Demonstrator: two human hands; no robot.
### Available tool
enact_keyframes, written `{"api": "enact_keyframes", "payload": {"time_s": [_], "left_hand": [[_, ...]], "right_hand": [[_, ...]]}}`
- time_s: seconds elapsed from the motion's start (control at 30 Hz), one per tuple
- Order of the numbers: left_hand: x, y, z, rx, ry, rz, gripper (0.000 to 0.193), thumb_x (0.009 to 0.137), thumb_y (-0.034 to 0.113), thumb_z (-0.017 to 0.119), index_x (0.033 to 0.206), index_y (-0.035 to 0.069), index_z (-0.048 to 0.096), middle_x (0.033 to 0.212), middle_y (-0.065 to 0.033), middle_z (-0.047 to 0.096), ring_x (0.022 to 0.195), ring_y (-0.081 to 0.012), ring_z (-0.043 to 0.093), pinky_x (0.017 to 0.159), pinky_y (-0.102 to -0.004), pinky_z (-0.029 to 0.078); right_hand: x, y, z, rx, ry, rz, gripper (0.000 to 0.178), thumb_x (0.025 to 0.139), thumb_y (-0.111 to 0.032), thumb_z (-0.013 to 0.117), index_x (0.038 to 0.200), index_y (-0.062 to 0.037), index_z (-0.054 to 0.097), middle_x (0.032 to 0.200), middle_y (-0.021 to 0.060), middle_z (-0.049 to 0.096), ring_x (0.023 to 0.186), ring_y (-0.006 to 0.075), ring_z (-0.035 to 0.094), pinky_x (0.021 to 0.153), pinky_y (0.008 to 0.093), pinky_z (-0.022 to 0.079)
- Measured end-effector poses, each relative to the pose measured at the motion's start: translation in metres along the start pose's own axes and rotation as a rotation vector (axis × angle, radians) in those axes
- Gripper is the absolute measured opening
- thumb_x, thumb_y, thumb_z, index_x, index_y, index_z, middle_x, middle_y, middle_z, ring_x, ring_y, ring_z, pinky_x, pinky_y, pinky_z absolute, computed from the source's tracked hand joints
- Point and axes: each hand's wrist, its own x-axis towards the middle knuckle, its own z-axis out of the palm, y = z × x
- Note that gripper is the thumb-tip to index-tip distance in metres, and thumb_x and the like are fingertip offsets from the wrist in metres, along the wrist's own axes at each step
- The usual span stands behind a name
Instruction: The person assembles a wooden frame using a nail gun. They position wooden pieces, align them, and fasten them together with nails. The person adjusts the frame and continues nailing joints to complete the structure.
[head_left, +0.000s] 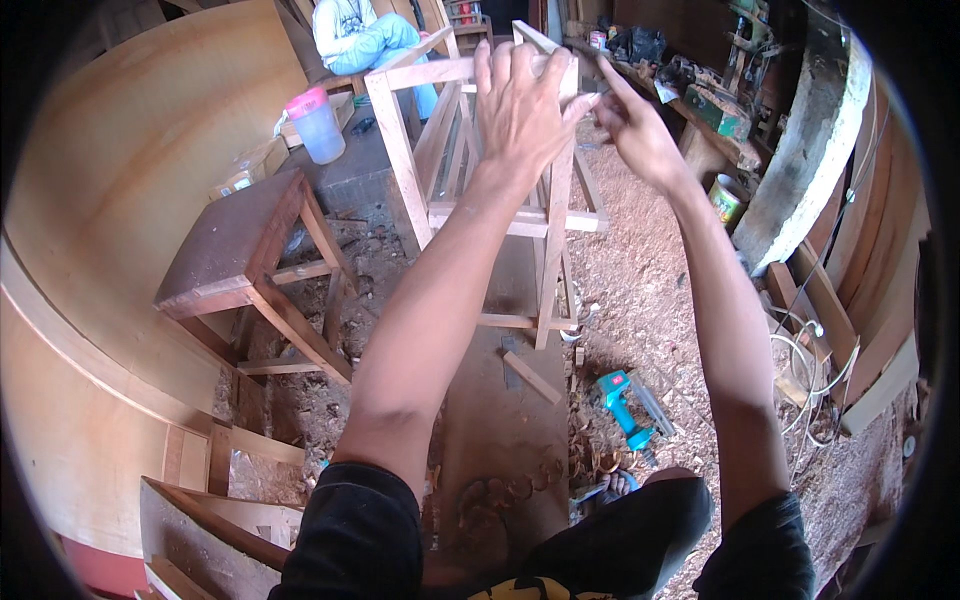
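Observation:
A pale, unfinished wooden frame (pixel 390 150), with legs and crossbars like a stool or chair frame, stands ahead of me. My left hand (pixel 522 110) is closed over its top front rail, fingers draped across the wood and thumb reaching toward the right corner. Close beside that corner is my right hand (pixel 640 130). Its index finger is stretched out alongside the frame's top, while the other fingers are bent near my left thumb. I make out nothing held in it. Under the frame runs a long brown board (pixel 500 410), with a loose wood strip (pixel 532 378) lying on it.
A teal nail gun (pixel 630 412) lies on the shaving-covered floor at right. A brown stool (pixel 235 240) and a pink-lidded plastic jug (pixel 316 125) are at left. Another person (pixel 365 40) sits at the back. Coiled hose (pixel 805 370) and a tin can (pixel 727 200) lie to the right.

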Motion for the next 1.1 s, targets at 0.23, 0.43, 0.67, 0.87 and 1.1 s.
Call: {"api": "enact_keyframes", "payload": {"time_s": [0.23, 0.43, 0.67, 0.87, 1.1], "left_hand": [[-0.002, 0.013, 0.002, -0.001, 0.038, -0.049, 0.054, 0.077, 0.032, 0.079, 0.122, 0.01, 0.06, 0.12, -0.0178, 0.054, 0.132, -0.0364, 0.04, 0.118, -0.0573, 0.016], [-0.004, 0.02, 0.011, 0.02, 0.01, -0.076, 0.056, 0.081, 0.026, 0.07, 0.128, 0.0, 0.053, 0.132, -0.0191, 0.05, 0.141, -0.0375, 0.032, 0.122, -0.0575, 0.007], [-0.004, 0.016, 0.01, -0.032, 0.07, -0.046, 0.048, 0.078, 0.022, 0.071, 0.12, 0.002, 0.059, 0.122, -0.0176, 0.057, 0.135, -0.0396, 0.039, 0.118, -0.0608, 0.015], [-0.002, 0.018, 0.013, -0.175, 0.174, -0.087, 0.04, 0.082, 0.011, 0.056, 0.121, 0.004, 0.055, 0.124, -0.0184, 0.054, 0.137, -0.0425, 0.036, 0.118, -0.0579, 0.021], [-0.009, 0.017, 0.021, 0.042, 0.181, -0.06, 0.045, 0.081, 0.022, 0.067, 0.121, 0.003, 0.059, 0.126, -0.0192, 0.056, 0.138, -0.0406, 0.037, 0.118, -0.061, 0.014]], "right_hand": [[-0.189, 0.102, -0.006, -0.255, -0.045, 0.162, 0.014, 0.095, -0.003, 0.048, 0.098, -0.0014, 0.062, 0.074, 0.0118, 0.062, 0.072, 0.0234, 0.063, 0.069, 0.0374, 0.05], [-0.449, 0.197, 0.061, -0.494, -0.515, 0.45, 0.059, 0.084, -0.036, 0.073, 0.129, -0.003, 0.054, 0.107, 0.0268, 0.067, 0.102, 0.046, 0.063, 0.088, 0.0549, 0.05], [-0.506, 0.202, 0.107, -0.486, -0.561, 0.521, 0.077, 0.082, -0.034, 0.075, 0.138, 0.0047, 0.04, 0.116, 0.0333, 0.061, 0.112, 0.0459, 0.06, 0.094, 0.052, 0.048], [-0.461, 0.183, 0.128, -0.585, -0.589, 0.48, 0.078, 0.081, -0.031, 0.074, 0.139, 0.0055, 0.036, 0.115, 0.0345, 0.061, 0.11, 0.0469, 0.06, 0.093, 0.0528, 0.049], [-0.424, 0.197, 0.148, -0.491, -0.797, 0.78, 0.079, 0.086, -0.029, 0.064, 0.146, 0.0058, 0.025, 0.12, 0.0372, 0.058, 0.114, 0.0496, 0.057, 0.094, 0.0567, 0.047]]}}
